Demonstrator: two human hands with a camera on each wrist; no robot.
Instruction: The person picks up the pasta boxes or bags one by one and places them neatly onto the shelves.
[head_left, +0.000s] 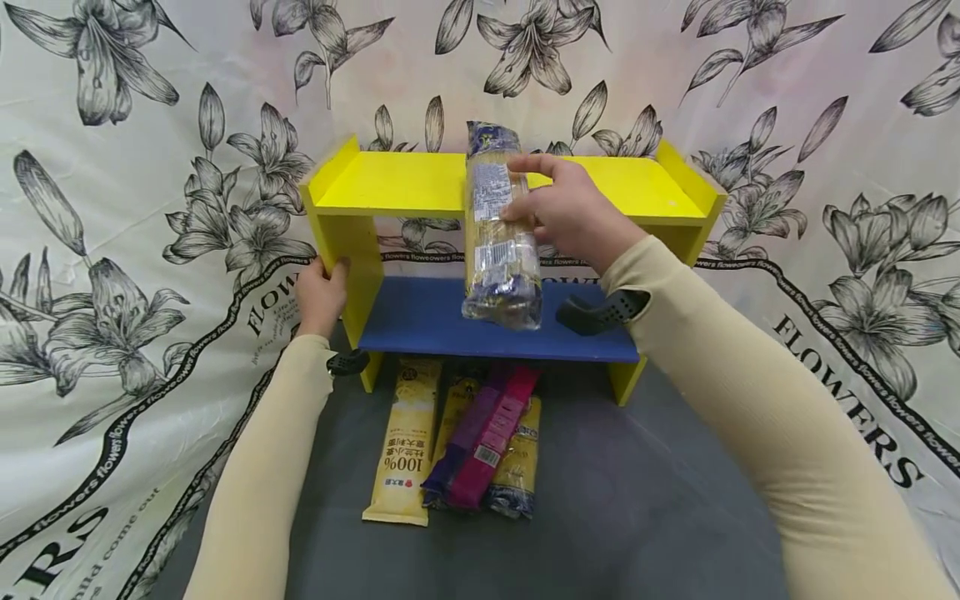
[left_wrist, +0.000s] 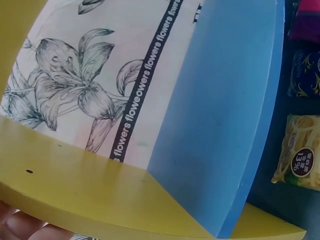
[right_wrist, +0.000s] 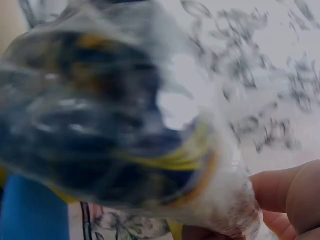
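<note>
A person's right hand (head_left: 566,204) pinches a clear-wrapped pack with blue ends (head_left: 491,237) between thumb and fingers, its length running up and down in the head view, where it overlaps the yellow top board (head_left: 412,179) and the blue lower board (head_left: 420,317) of a small shelf; whether it touches either cannot be told. The left hand (head_left: 321,296) rests against the outside of the shelf's yellow side panel (head_left: 358,250) — its fingers partly hidden, so whether they grip cannot be told. Below, on a dark table (head_left: 645,492), a pale yellow pack marked 100% (head_left: 402,450) lies leftmost, and a purple-and-pink pack (head_left: 501,450) lies slantwise between it and a yellow pack with a dark blue end (head_left: 519,467) — another yellow pack (head_left: 457,402) showing partly beneath. Flower-printed cloth (head_left: 150,325) hangs behind.
</note>
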